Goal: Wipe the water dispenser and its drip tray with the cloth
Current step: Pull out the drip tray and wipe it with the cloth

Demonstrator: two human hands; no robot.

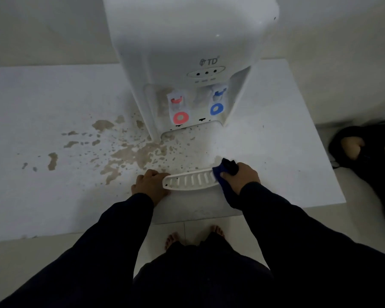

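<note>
Stains of brownish dried liquid (138,155) spread in blotches and specks across the white flat tabletop (276,130), thickest just in front and to the left of the white plastic countertop water dispenser (187,41), which stands upright toward the back of the surface. On the dispenser's front sit a tap with a red ring-shaped lever (180,117) on the left and a tap with a blue ring-shaped lever (217,108) on the right, under three small dark indicator dots. The white slotted plastic drip tray (191,180) is out in front of the dispenser, well apart from its base, near the table's front edge, lying crosswise with its slotted face turned up toward the camera. The left hand (150,185), in a dark sleeve, has its fingers curled round the tray's left end and holds it. The right hand (245,176), also dark-sleeved, is closed round a bunched dark blue cloth (228,166) and presses it on the tray's right end; part of the cloth hangs below the hand over the tray's near edge. Below the arms, two bare feet (171,240) stand on pale floor tiles (156,236) at the table's front edge. At the far right, beyond the table's edge, a dark shape (369,138) lies on the floor; what it is cannot be told
</note>
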